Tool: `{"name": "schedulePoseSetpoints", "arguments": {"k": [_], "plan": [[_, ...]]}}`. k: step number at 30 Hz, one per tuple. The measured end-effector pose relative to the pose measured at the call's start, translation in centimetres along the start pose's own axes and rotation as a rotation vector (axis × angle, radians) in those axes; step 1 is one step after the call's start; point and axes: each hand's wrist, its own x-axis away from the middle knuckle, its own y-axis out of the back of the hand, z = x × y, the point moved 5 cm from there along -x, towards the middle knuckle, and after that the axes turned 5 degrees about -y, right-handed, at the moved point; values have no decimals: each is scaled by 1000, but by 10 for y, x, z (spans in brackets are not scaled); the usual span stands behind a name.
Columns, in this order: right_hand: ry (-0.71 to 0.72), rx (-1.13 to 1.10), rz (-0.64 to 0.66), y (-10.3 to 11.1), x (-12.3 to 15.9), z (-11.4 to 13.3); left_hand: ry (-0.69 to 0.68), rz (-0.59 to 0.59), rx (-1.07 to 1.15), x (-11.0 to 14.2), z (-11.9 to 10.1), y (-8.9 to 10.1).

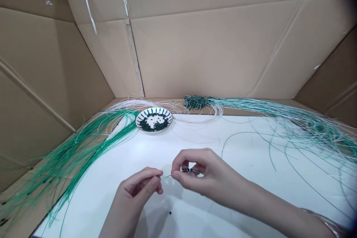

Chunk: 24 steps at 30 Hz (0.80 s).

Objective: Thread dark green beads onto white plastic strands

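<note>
Well in front of the round black-and-white plate (pixel 145 114), both hands work over the white worktop (pixel 92 197), with a thin pale-green strand (pixel 168 175) held nearly level between them. The left hand (pixel 136 189) has a tight grip, its thumb and fingertips pinched shut on one end of the strand; a tiny dark piece shows there, too small to tell whether it is a bead or the strand's tip. The right hand (pixel 200 173) also has a closed grip, thumb and fingers pinched at the strand beside a short row of dark beads (pixel 188 170) threaded on it. A loose bead (pixel 170 212) lies on the worktop, farther from the plate than the hands are. The strand looks light and springy, probably stiff enough to hold a line but thin enough to bend under a hard pinch, so it seems best taken close to the beads. The beads look small and may slip or roll easily, and fingertips suit them better than a full hand. On the plate sits a scattered pile of matching beads (pixel 154 123). To the plate's left, long green strands (pixel 69 152) fan across the worktop; behind it lie white strands (pixel 139 103), and to its right a bundle of bead-tipped strands (pixel 195 101) stretches away, all backed by a cardboard wall (pixel 212 52).
</note>
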Motion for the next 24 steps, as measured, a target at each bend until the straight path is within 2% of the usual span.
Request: {"name": "schedulePoseSetpoints", "arguments": {"k": [3, 5, 10, 17, 24], "plan": [[44, 45, 5, -10, 1, 7, 42, 27, 171, 4, 3, -2], [87, 27, 20, -16, 0, 11, 23, 46, 211, 5, 5, -1], [184, 44, -25, -23, 4, 18, -88, 83, 138, 9, -1, 3], [225, 71, -35, -20, 11, 26, -135, 83, 120, 14, -11, 2], [229, 83, -42, -19, 12, 25, -149, 95, 104, 16, -11, 2]]}}
